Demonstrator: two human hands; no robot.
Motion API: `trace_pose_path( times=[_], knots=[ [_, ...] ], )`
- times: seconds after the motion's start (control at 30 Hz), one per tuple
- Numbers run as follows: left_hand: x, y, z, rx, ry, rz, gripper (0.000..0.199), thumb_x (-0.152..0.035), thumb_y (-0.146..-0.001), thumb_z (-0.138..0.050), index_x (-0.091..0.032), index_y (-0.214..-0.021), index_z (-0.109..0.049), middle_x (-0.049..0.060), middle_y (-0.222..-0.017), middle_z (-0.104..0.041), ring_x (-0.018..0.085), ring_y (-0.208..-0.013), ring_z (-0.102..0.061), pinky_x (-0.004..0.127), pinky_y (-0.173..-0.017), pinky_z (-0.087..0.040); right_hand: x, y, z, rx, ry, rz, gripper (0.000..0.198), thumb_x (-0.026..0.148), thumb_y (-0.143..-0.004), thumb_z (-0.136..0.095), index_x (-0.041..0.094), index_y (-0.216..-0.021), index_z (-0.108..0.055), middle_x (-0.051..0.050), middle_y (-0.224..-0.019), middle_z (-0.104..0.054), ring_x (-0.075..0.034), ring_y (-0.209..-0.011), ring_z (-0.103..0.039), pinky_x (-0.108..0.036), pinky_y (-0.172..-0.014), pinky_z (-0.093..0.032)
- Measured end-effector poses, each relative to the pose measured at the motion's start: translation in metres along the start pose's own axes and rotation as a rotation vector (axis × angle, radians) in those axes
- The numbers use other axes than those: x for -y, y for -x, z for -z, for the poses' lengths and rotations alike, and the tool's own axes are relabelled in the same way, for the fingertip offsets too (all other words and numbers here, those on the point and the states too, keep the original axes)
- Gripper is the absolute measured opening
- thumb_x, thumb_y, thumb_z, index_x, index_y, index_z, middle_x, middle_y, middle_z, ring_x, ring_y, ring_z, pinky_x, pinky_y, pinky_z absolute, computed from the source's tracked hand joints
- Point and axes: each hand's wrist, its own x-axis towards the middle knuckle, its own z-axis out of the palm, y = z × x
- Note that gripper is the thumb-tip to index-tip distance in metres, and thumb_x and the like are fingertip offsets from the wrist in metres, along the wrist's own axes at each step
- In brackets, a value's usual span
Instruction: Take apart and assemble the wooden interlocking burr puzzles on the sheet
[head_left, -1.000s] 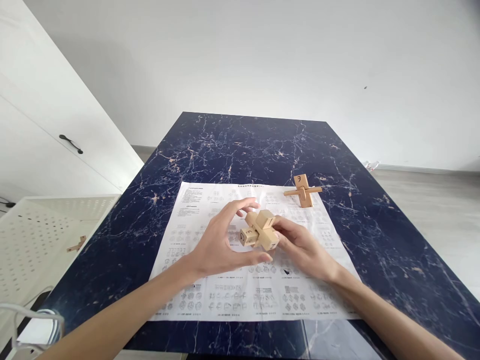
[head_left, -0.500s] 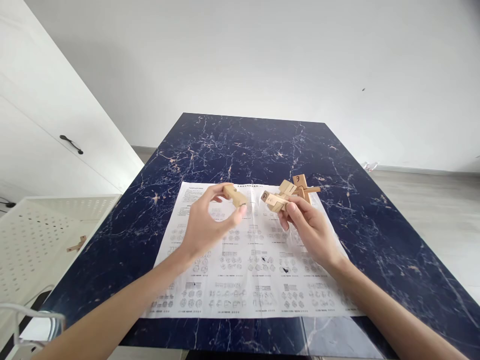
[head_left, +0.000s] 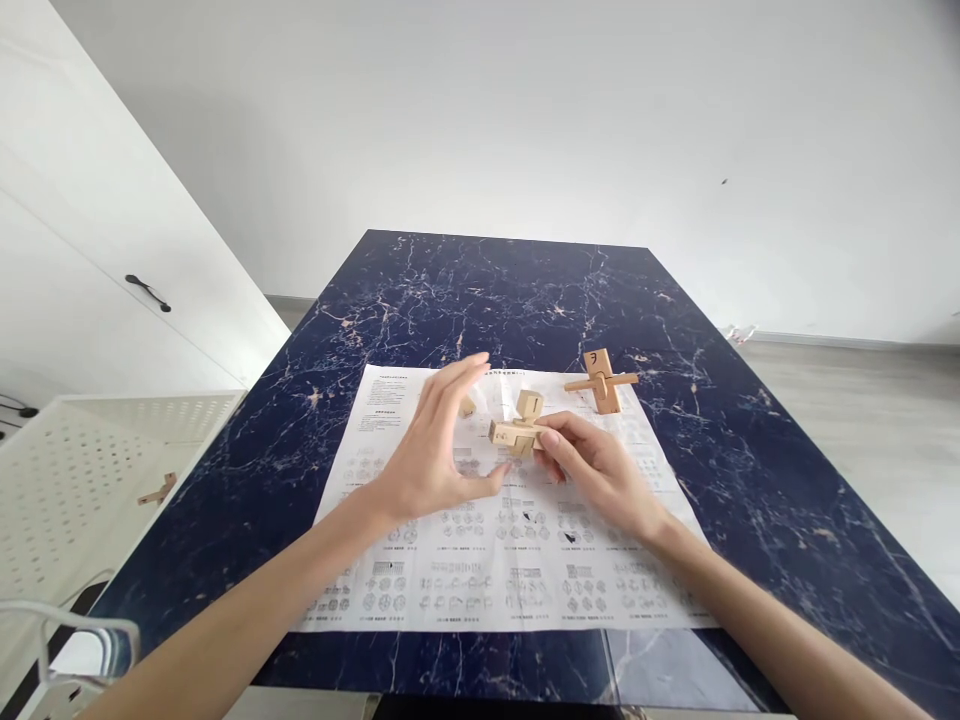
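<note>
Paper sheet [head_left: 491,548] covered with small printed diagrams lies on the dark blue marbled desk [head_left: 487,300]. Over the sheet's far half, the right hand [head_left: 600,480] has its grip pinched on a pale wooden block assembly [head_left: 516,435], thumb on the near side, one marked block tilted up from it. Left of that, also over the sheet, the left hand [head_left: 431,460] has a loose grip, thumb and fingers parted around air. A wooden block [head_left: 468,406] shows past its fingers, above or on the sheet; whether they touch cannot be told. Near the sheet's far right corner rests a wooden cross [head_left: 601,382]. Left of the sheet, a white perforated bin [head_left: 71,480] contains another wooden piece [head_left: 157,490].
</note>
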Motion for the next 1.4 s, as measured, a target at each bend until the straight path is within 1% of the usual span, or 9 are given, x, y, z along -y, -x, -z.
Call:
trace_pose_path(
  times=[0.1, 0.3, 0.63, 0.77, 0.93, 1.03, 1.13, 1.23, 1.4],
  knots=[
    [-0.003, 0.002, 0.0, 0.086, 0.042, -0.036, 0.097, -0.05, -0.091, -0.085, -0.035, -0.168, -0.027, 0.014, -0.168, -0.047, 0.038, -0.154, -0.046, 0.062, -0.125, -0.044, 0.003, 0.001, -0.001, 0.088, -0.003, -0.023, 0.039, 0.057, -0.11, -0.056, 0.02, -0.111, -0.067, -0.002, -0.083, -0.066, -0.015, -0.067, -0.056, -0.032, -0.064, -0.046],
    [0.0, 0.003, 0.0, 0.084, -0.005, -0.103, 0.066, -0.054, -0.091, -0.084, -0.027, -0.145, -0.057, 0.01, -0.133, -0.074, 0.032, -0.124, -0.07, 0.054, -0.111, -0.055, 0.008, 0.002, -0.006, 0.193, -0.019, -0.08, 0.04, 0.058, -0.11, -0.054, 0.021, -0.104, -0.067, -0.002, -0.08, -0.066, -0.015, -0.063, -0.054, -0.031, -0.059, -0.045],
    [-0.002, 0.001, -0.003, 0.021, -0.014, 0.0, 0.061, -0.057, -0.082, -0.088, -0.023, -0.127, -0.065, 0.009, -0.116, -0.078, 0.031, -0.109, -0.073, 0.053, -0.099, -0.059, 0.001, 0.008, -0.006, -0.013, 0.227, 0.179, 0.022, 0.043, -0.107, -0.065, 0.025, -0.117, -0.071, -0.008, -0.104, -0.075, -0.022, -0.085, -0.065, -0.039, -0.079, -0.055],
    [-0.002, 0.002, -0.004, -0.003, -0.057, 0.017, 0.063, -0.058, -0.079, -0.09, -0.022, -0.125, -0.064, 0.008, -0.114, -0.078, 0.031, -0.107, -0.073, 0.053, -0.099, -0.057, 0.001, 0.008, -0.006, -0.165, 0.172, 0.236, 0.021, 0.042, -0.107, -0.066, 0.026, -0.119, -0.07, -0.004, -0.092, -0.069, -0.02, -0.077, -0.063, -0.038, -0.072, -0.056],
    [0.002, -0.001, -0.003, -0.15, -0.192, 0.048, 0.055, -0.053, -0.085, -0.087, -0.024, -0.124, -0.061, 0.008, -0.121, -0.075, 0.032, -0.12, -0.067, 0.056, -0.112, -0.049, -0.003, 0.0, 0.0, -0.385, 0.109, 0.106, 0.032, 0.049, -0.102, -0.07, 0.024, -0.121, -0.068, -0.006, -0.095, -0.068, -0.02, -0.077, -0.065, -0.036, -0.064, -0.056],
    [0.013, -0.006, 0.006, -0.238, -0.252, 0.135, 0.052, -0.048, -0.086, -0.086, -0.024, -0.125, -0.06, 0.009, -0.129, -0.071, 0.033, -0.127, -0.063, 0.056, -0.114, -0.048, -0.01, -0.006, 0.003, -0.386, 0.129, -0.061, 0.043, 0.057, -0.097, -0.074, 0.02, -0.118, -0.068, -0.008, -0.094, -0.072, -0.021, -0.073, -0.068, -0.037, -0.064, -0.059],
    [0.03, -0.011, 0.023, -0.25, -0.325, 0.192, 0.049, -0.051, -0.084, -0.086, -0.024, -0.117, -0.062, 0.01, -0.127, -0.07, 0.033, -0.125, -0.062, 0.058, -0.114, -0.049, -0.018, -0.01, 0.006, -0.355, 0.107, -0.16, 0.05, 0.059, -0.096, -0.075, 0.017, -0.121, -0.067, -0.009, -0.092, -0.076, -0.024, -0.075, -0.075, -0.045, -0.075, -0.065],
    [0.048, -0.013, 0.037, -0.221, -0.383, 0.253, 0.045, -0.056, -0.082, -0.086, -0.023, -0.105, -0.066, 0.012, -0.129, -0.068, 0.037, -0.131, -0.058, 0.063, -0.118, -0.045, -0.02, -0.012, 0.008, -0.355, 0.018, -0.161, 0.05, 0.055, -0.097, -0.075, 0.018, -0.128, -0.066, -0.016, -0.115, -0.08, -0.031, -0.107, -0.08, -0.052, -0.102, -0.064],
    [0.061, -0.012, 0.043, -0.037, -0.414, 0.307, 0.05, -0.065, -0.079, -0.084, -0.022, -0.1, -0.069, 0.015, -0.137, -0.065, 0.043, -0.138, -0.05, 0.07, -0.119, -0.043, -0.015, -0.009, 0.003, -0.104, -0.065, -0.133, 0.063, 0.04, -0.102, -0.071, 0.023, -0.159, -0.051, -0.016, -0.167, -0.053, -0.032, -0.15, -0.057, -0.055, -0.129, -0.044]
  ],
)
